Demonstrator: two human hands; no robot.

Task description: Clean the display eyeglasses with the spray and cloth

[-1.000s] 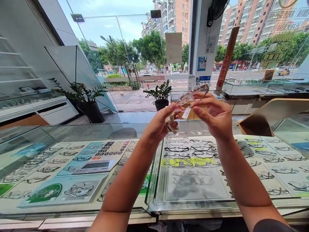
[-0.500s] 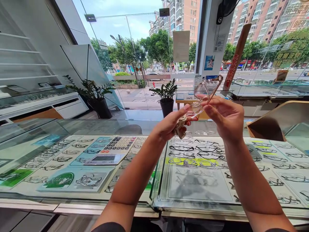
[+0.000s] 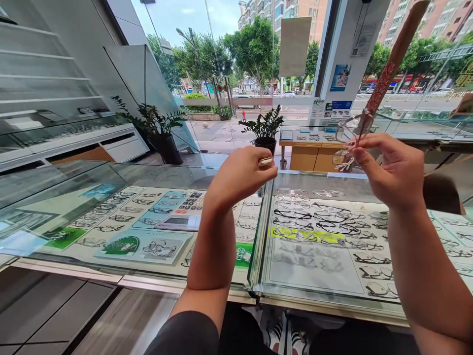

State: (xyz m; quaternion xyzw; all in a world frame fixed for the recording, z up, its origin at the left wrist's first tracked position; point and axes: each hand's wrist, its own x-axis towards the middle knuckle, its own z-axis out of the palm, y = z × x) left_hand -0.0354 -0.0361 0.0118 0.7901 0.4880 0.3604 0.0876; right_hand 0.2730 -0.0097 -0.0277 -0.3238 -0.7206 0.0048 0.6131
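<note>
My right hand (image 3: 397,170) is raised over the right side of the glass counter, pinching a pair of clear-framed eyeglasses (image 3: 349,130) between thumb and fingers. The glasses are held sideways, one lens above the other. To the left, my left hand (image 3: 238,172) is curled closed, its back toward me. A small end of beige cloth (image 3: 265,161) pokes out of that fist; the rest is hidden by the fingers. A gap separates the left hand from the glasses.
Below my hands is a glass display counter (image 3: 254,276) with rows of eyeglasses (image 3: 293,214) inside. A calculator (image 3: 177,222) lies at the left. Beyond stand potted plants (image 3: 265,129), a low wooden cabinet (image 3: 314,159) and tall windows.
My hands have come apart: the right has carried the glasses to the right, and the left has left them and closed around the cloth. The view has tilted down.
</note>
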